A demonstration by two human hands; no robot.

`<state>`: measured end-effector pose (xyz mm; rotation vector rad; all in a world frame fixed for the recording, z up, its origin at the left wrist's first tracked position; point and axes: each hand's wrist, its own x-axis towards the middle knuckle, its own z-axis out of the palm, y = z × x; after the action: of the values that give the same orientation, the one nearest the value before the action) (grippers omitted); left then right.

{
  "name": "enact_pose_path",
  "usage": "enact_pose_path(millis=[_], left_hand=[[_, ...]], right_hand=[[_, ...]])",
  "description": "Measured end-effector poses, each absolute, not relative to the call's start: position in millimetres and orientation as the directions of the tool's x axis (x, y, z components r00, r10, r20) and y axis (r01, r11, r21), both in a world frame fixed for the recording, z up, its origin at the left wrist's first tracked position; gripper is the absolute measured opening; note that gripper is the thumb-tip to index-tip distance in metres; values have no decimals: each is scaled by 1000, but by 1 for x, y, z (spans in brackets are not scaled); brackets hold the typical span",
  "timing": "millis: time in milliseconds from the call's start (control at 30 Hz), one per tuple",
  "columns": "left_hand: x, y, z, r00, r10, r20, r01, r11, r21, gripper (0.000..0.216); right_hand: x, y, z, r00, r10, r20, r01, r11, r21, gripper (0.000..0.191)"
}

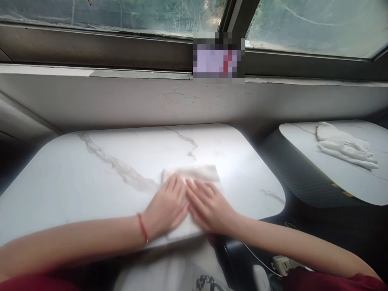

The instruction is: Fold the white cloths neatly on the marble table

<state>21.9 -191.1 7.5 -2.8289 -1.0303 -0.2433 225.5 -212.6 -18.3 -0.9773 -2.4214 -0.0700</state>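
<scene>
A folded white cloth (194, 173) lies on a white marble-patterned table (91, 178) near its front edge. My left hand (166, 208) lies flat on the cloth's left part with fingers stretched out; a red string is round that wrist. My right hand (209, 206) presses flat on the cloth beside it, fingers extended and pointing up-left. The two hands touch at the fingers. Most of the cloth's near part is hidden under my hands.
A second marble table (348, 178) stands at the right with a pair of white gloves (344, 146) on it. A grey wall ledge (121, 97) and window run behind. A white power adapter (281, 264) and cable lie below, between the tables.
</scene>
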Motion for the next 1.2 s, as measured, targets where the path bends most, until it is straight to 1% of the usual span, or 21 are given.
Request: enact_pose_path(millis=[100, 200, 367, 467, 567, 700, 933, 1200], left_hand=[[14, -207, 2, 720, 667, 194, 687, -723, -64, 59], [11, -193, 0, 678, 713, 179, 731, -680, -60, 61], [9, -145, 6, 569, 804, 172, 821, -569, -56, 56], [0, -112, 8, 488, 851, 195, 871, -489, -46, 51], [-20, -76, 8, 473, 852, 225, 878, -478, -37, 48], [-56, -32, 5, 467, 841, 272, 866, -498, 53, 50], [-93, 10, -8, 347, 874, 340, 891, -421, 171, 47], [-97, 17, -11, 340, 879, 335, 891, -415, 184, 47]], right_hand=[[214, -219, -19, -623, 628, 466, 627, 757, -183, 90], [207, -198, -15, -640, 641, 424, 617, 758, -214, 80], [191, -138, -12, -693, 585, 422, 569, 803, -180, 61], [175, -96, -13, -702, 580, 413, 565, 807, -172, 56], [155, -55, -17, -708, 587, 394, 573, 803, -164, 55], [127, -8, -21, -700, 602, 385, 595, 789, -153, 55], [94, 41, -18, -743, 567, 356, 549, 820, -160, 58], [93, 49, -18, -752, 554, 357, 539, 829, -150, 56]])
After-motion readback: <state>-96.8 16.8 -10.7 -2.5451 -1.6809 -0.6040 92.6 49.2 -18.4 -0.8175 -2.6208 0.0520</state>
